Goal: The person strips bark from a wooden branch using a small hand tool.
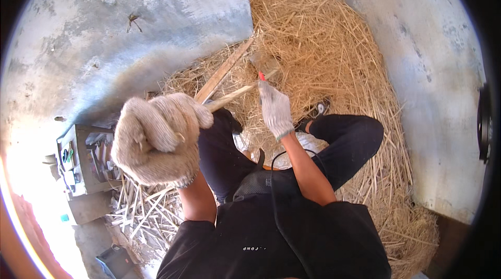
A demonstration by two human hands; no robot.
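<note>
My left hand (159, 138), in a thick off-white knitted glove, is raised close to the view and closed in a fist. A pale split strip of bamboo or wood (232, 96) runs from beside its thumb toward my right hand. My right hand (275, 108), also gloved, is closed farther off, over the straw between my knees. From its top sticks the red end (261, 76) of a small tool; the glove hides the rest, so its kind cannot be made out. The strip passes at this hand, and its pale far end shows just beyond the red end.
A flat wooden board (224, 70) leans in the straw ahead. Fine shavings and straw (329, 44) are heaped between two weathered grey walls (156, 13). At left stands a small wooden shelf (86, 161) with things inside, near cut strips (148, 211) on the floor. A dark cord crosses my lap.
</note>
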